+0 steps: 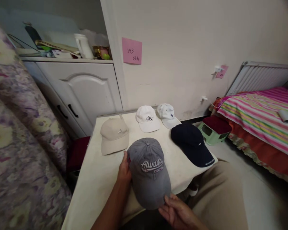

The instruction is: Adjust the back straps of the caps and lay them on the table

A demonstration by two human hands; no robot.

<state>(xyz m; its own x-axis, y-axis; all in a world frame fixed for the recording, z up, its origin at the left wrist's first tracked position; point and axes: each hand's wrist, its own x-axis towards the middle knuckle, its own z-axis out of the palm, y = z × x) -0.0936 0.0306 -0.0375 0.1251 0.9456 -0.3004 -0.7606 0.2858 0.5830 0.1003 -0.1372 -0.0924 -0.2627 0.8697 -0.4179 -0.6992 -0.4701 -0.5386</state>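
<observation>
A grey cap [148,172] with "Always" stitched on its front is held over the near part of a cream table [93,185]. My left hand [123,172] grips the cap's left side, fingers tucked behind it. My right hand [177,212] pinches the front edge of the brim from below. Behind it on the table lie a beige cap [114,134], a white cap [146,118] with a black logo, a second white cap [167,115] and a dark navy cap [193,144].
A white cabinet [86,92] with cluttered top stands behind the table. A floral curtain or mattress [19,134] fills the left. At right are a bed with striped cover [261,118], a green stool [213,130] and a radiator. My trouser leg [218,195] is at lower right.
</observation>
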